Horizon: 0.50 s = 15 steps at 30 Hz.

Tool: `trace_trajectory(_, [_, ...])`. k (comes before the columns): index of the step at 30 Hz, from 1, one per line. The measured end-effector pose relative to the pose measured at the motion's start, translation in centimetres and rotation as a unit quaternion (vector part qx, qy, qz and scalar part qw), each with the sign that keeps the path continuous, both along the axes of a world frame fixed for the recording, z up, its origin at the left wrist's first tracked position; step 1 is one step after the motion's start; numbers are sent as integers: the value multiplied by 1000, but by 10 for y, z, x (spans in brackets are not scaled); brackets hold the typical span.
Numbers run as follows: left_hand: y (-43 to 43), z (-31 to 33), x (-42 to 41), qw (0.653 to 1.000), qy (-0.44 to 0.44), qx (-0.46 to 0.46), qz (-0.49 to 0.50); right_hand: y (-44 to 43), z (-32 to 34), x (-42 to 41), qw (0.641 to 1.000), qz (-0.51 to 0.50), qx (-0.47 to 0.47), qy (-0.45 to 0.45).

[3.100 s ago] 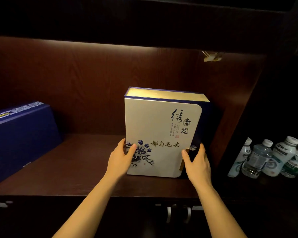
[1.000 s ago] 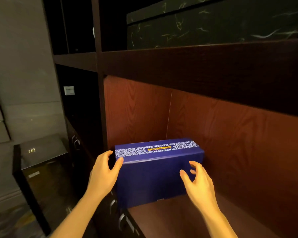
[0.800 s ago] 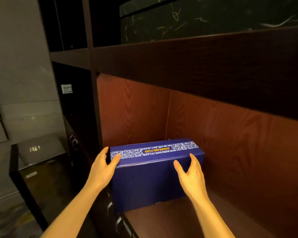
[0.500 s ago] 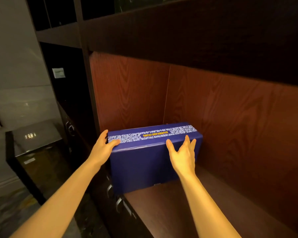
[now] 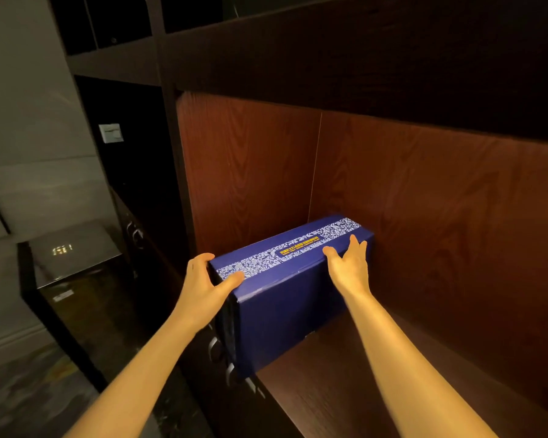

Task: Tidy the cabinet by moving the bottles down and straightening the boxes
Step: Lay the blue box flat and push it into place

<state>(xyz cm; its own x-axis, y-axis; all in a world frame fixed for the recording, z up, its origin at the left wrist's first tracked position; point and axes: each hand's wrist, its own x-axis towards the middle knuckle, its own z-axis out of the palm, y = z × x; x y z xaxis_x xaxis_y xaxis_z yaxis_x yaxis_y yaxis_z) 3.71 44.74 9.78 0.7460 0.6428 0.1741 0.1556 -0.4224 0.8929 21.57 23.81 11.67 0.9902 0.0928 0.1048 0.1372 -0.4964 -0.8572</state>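
Note:
A dark blue box (image 5: 285, 311) with a white patterned band along its top lies on the wooden shelf (image 5: 329, 390), in the shelf's left back corner. It sits askew, its near corner sticking out past the shelf's front edge. My left hand (image 5: 203, 286) grips that near left end, thumb on the top and fingers curled round the side. My right hand (image 5: 348, 267) rests on the top edge farther back, fingers straight and spread over the band. No bottles or other boxes are in view.
The compartment's red-brown side wall (image 5: 250, 172) and back wall (image 5: 440, 216) close in behind the box. Drawer handles (image 5: 215, 346) sit below the shelf front. A glossy black side cabinet (image 5: 73, 279) stands on the floor to the left. A dark shelf board hangs overhead.
I left the white flowered box and turned to the blue one. Both hands have closed in on it; the box's near end now swings out toward me, past the shelf edge.

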Motion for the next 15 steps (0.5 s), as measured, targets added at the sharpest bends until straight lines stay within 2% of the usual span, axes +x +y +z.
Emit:
trace_trajectory(5, [-22, 0, -17, 996, 19, 84, 20, 6, 0, 13, 999, 16, 34, 8])
trace_trajectory(15, [-65, 3, -51, 992, 34, 111, 52, 22, -8, 41, 993, 89, 73, 28])
